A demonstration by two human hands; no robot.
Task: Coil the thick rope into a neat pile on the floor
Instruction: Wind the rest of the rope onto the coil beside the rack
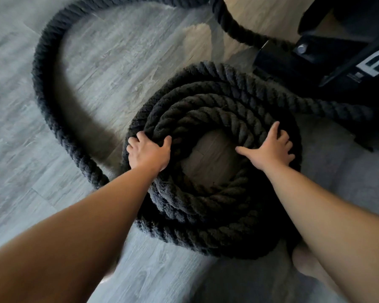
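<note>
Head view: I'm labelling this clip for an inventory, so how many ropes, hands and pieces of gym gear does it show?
Thick rope: 1
Hands: 2 (left hand, right hand)
Black equipment frame: 1
Total: 4

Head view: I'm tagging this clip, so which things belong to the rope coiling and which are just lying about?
Job in hand: coiled rope; loose tail; left hand, gripping the coil; right hand, pressing on it.
Lying about: black metal frame with white lettering.
</note>
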